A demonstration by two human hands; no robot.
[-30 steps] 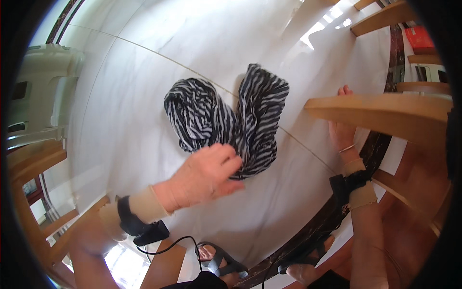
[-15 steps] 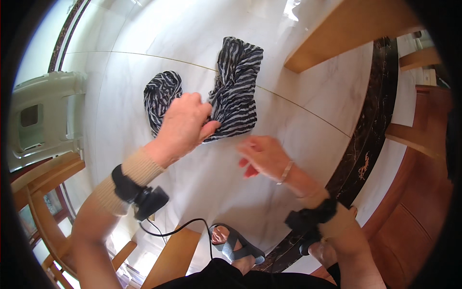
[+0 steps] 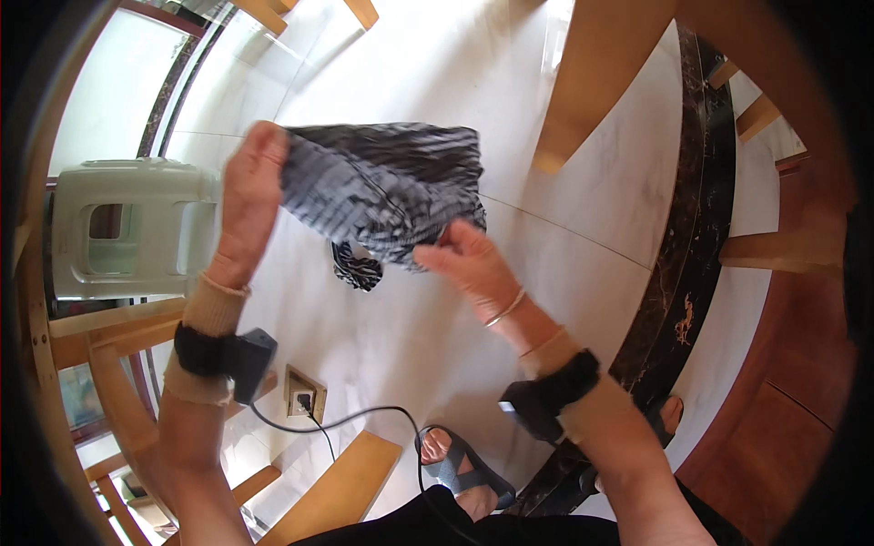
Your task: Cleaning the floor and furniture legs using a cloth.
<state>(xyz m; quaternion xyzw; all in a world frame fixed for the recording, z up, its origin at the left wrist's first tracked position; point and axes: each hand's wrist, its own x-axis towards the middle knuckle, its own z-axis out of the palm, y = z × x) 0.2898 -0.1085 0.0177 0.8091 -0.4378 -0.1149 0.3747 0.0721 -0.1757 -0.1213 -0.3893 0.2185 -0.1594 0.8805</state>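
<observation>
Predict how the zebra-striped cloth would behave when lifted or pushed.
Probably floppy: the zebra-striped cloth wrinkles and folds beyond the left hand gripping one end. It seems light, as the crinkled fabric looks thin. Rolling seems unlikely, given its loose, uneven outline.

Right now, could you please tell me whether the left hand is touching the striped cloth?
Touching: the head view shows the left hand closed at the left end of the striped cloth, with no gap between them.

No text, label, brand, number or sign can be read on anything here
</observation>
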